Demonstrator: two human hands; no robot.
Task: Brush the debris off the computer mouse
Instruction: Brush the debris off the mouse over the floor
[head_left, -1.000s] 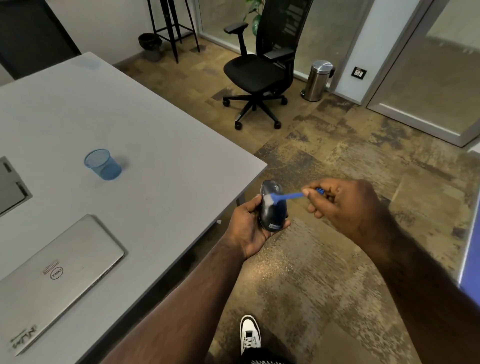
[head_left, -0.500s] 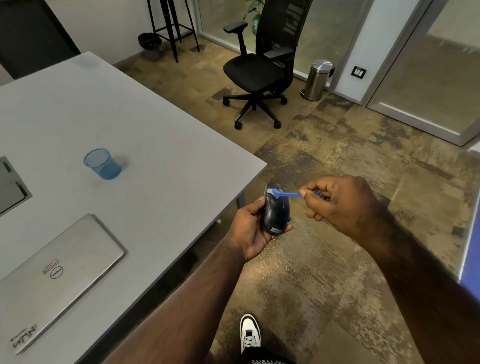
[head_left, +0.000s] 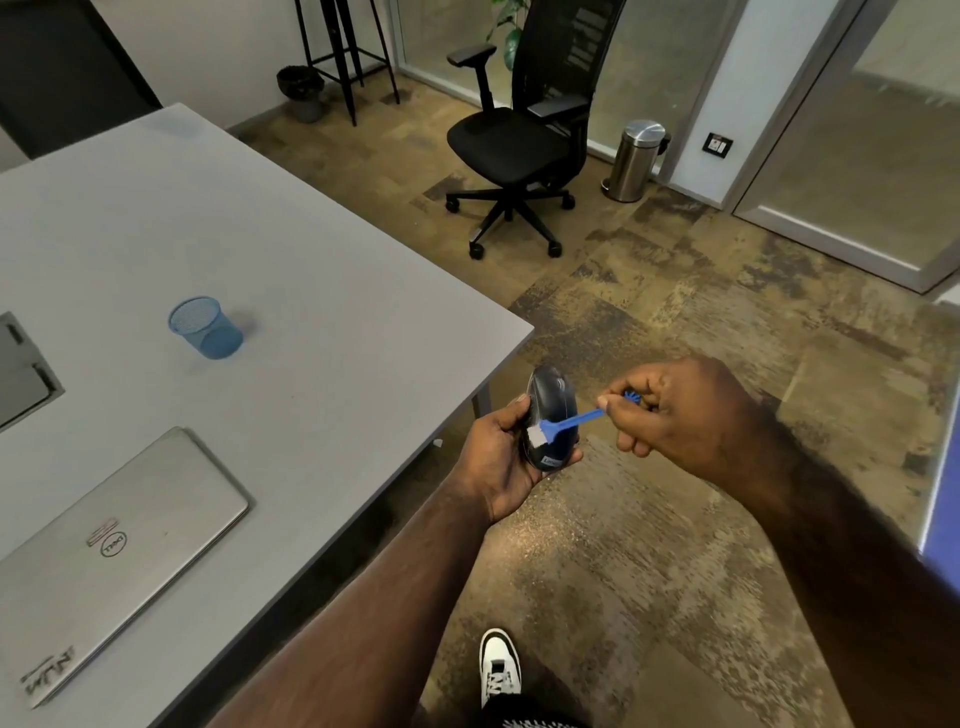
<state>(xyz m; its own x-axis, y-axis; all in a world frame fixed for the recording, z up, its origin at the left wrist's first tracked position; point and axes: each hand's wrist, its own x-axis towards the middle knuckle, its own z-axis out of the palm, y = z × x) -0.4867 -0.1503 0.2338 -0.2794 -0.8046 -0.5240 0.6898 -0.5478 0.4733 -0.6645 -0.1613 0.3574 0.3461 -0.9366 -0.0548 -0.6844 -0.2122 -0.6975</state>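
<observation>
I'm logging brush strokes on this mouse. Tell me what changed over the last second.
The brush head slid from the far end of the mouse half a second ago down toward its near end, by the left thumb, with the right hand guiding it. Nothing was picked up or let go: the left hand still holds the mouse off the table edge. Laptop and cup unmoved.

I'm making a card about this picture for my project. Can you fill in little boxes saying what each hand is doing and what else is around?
left hand: left hand holds the computer mouse off the table's edge
right hand: right hand pinches the blue brush
bristles: white, on the mouse's near left side
on the table: closed laptop, blue mesh cup
on the floor: office chair, metal bin
</observation>
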